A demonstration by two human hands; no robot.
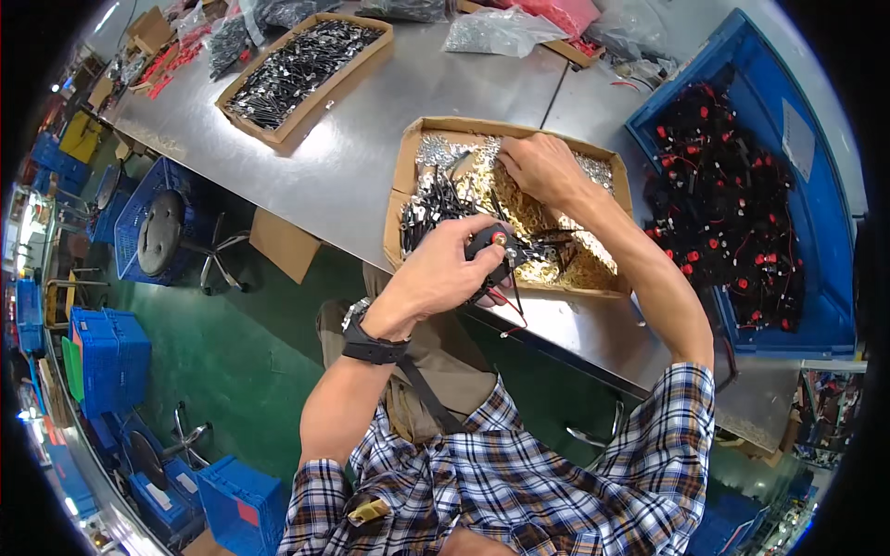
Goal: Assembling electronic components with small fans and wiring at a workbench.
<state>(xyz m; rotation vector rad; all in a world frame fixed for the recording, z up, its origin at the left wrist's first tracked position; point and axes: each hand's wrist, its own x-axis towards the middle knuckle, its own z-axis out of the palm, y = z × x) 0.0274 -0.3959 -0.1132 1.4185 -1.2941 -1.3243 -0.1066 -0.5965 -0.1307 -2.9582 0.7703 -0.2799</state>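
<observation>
My left hand (443,267) is closed round a black plastic part (484,243) with a red ring and a brass-coloured stud on its end. Thin red and black wires (515,310) hang from this part. It is held over the near edge of a shallow cardboard tray (404,178). My right hand (545,169) reaches into the far side of that tray, fingers bent and drawn together among small metal pieces. Its fingertips are partly hidden, so what they pinch cannot be made out. Inside lie brass-coloured pieces (533,271), silver pieces (434,150) and short black leads (428,208).
On the right stands a large blue bin (825,278) of similar black parts with red ends. A second cardboard tray (278,135) of black leads sits further left on the metal table (371,111). Plastic bags (505,32) lie at the back. Stools and blue crates stand left.
</observation>
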